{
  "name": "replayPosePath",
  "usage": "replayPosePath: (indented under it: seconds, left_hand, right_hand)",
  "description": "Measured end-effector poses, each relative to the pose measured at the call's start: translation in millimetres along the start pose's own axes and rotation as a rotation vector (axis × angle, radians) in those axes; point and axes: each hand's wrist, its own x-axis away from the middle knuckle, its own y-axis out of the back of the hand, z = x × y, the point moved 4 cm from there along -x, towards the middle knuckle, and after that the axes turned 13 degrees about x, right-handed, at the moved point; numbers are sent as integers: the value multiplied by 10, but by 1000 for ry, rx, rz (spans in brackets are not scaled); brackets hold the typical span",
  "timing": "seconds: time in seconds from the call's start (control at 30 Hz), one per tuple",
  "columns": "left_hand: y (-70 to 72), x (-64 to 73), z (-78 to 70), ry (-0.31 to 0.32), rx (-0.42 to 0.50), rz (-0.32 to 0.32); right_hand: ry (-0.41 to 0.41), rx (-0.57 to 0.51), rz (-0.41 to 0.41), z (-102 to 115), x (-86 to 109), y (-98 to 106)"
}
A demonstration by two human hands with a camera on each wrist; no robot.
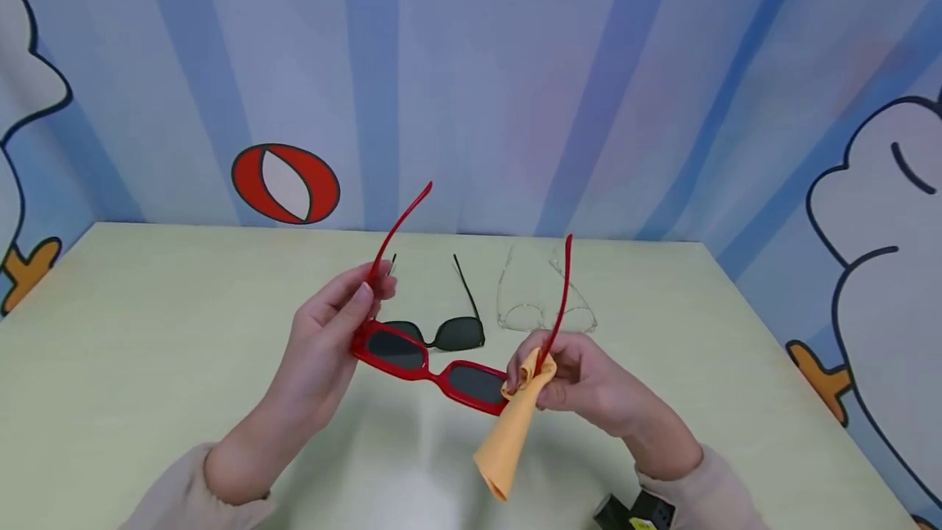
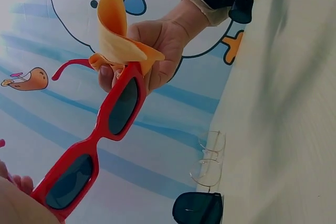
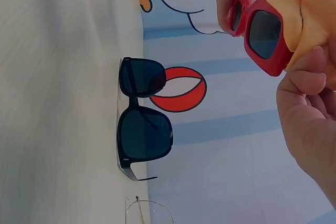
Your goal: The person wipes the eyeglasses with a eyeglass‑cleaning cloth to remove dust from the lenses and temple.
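Red-framed sunglasses [image 1: 434, 375] with dark lenses are held up over the table, temples unfolded and pointing away. My left hand [image 1: 331, 334] grips them at the left hinge, thumb against the red temple. At the other end my right hand [image 1: 589, 379] pinches an orange cloth [image 1: 508, 440] wrapped about the right hinge and the start of that temple. The cloth's loose end hangs down in a cone below the frame. In the left wrist view the cloth [image 2: 118, 40] covers the corner beside one lens. Part of the right fingers is hidden behind the cloth.
Black sunglasses [image 1: 459, 334] stand on the table [image 1: 184, 309] just behind the red pair, temples unfolded. To their right lie clear eyeglasses with thin wire frames [image 1: 524, 317]. A printed blue curtain [image 1: 471, 88] rises along the table's back edge.
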Motion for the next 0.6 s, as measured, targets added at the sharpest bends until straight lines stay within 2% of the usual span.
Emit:
replayPosePath:
  seconds: [0.1,0.23,0.37,0.47,0.6]
  left_hand:
    - [5,0,24,-7,71,36]
    - [-4,10,82,-4,177,124]
    - [-22,26,97,-3,201,176]
    - [-13,15,57,-50,135,141]
    - [31,-8,-31,-177,-91,50]
  right_hand:
    - [13,14,-13,4,3,-13]
    - [22,30,-22,12,7,-15]
    - [31,35,-40,30,-3,-2]
    - [40,37,-50,48,-22,14]
    - [51,50,-61,69,-38,36]
